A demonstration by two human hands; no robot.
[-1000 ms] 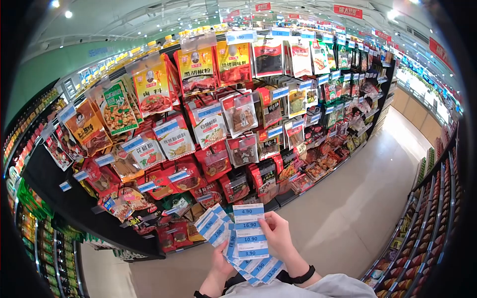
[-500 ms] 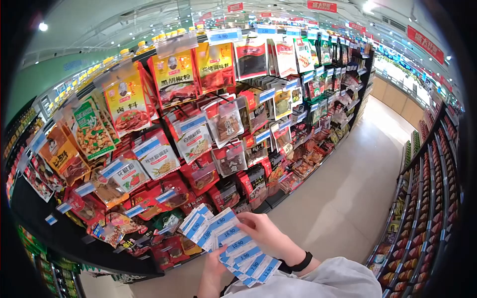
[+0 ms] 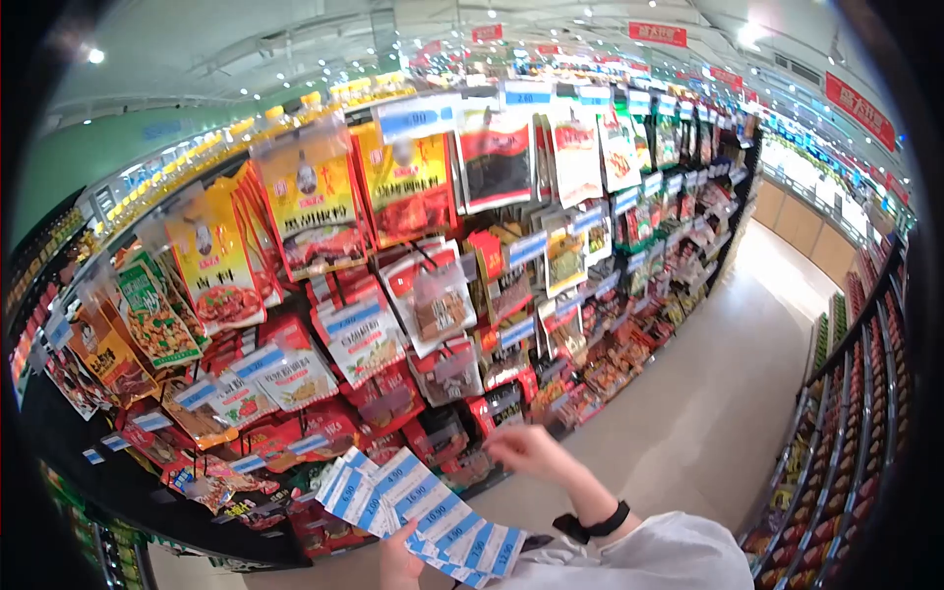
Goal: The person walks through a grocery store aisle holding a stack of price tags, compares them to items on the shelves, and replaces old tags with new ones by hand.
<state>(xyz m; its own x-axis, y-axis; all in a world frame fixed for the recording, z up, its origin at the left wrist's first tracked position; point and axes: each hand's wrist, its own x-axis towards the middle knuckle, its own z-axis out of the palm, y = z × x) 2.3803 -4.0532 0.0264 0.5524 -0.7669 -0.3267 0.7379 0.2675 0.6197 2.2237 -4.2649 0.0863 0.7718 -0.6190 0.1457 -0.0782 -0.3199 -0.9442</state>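
Item 1, price tags (image 3: pixel 423 511): a fan of white-and-blue paper strips at the bottom of the view, just in front of the chest. We note that it sits lower and further left than a second ago, and is spread wider.

Item 2, left hand (image 3: pixel 398 568): closed on the fan's lower edge from beneath. Only the thumb side shows; the rest is cut off by the frame edge.

Item 3, right hand (image 3: pixel 526 450): a second ago it pinched the top strip; now it is lifted clear of the fan, up and to the right of it, fingers loosely spread. It is blurred, and we see nothing in it. A black wristband (image 3: pixel 598 521) and a pale sleeve (image 3: pixel 659 560) follow.

Item 4, writing on the tags: we read 16.90 and 10.90; the other figures are smeared.

Item 5, rack (image 3: pixel 118 482): closer than before, hung with overlapping red and yellow packets (image 3: pixel 315 211) that hide one another. Their print is Chinese and too blurred to read. Blue shelf labels (image 3: pixel 418 118) above: one ends in .90, one reads 2.60.

Item 6, beyond: pale floor (image 3: pixel 708 423), shelves (image 3: pixel 855 433) along the right, and red banners (image 3: pixel 658 33) under the ceiling, lettering unreadable.
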